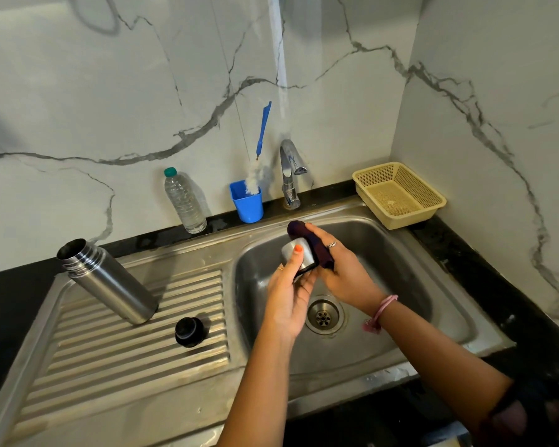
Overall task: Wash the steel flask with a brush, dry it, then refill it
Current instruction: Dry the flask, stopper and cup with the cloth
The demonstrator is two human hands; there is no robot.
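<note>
The steel flask (110, 282) stands open and uncapped on the ribbed drainboard at the left. Its black stopper (189, 331) sits on the drainboard beside it. Over the sink basin, my left hand (288, 295) grips the flask's steel cap (299, 254), thumb on its side. My right hand (339, 269) holds a dark purple cloth (310, 243) wrapped against the cap. The blue-handled bottle brush (260, 150) stands in a blue cup (247, 203) by the wall.
A steel tap (289, 175) stands behind the sink basin (417, 285), with the drain (323, 316) below my hands. A clear plastic water bottle (184, 201) stands left of the cup. A yellow plastic basket (399, 195) sits on the black counter at the right.
</note>
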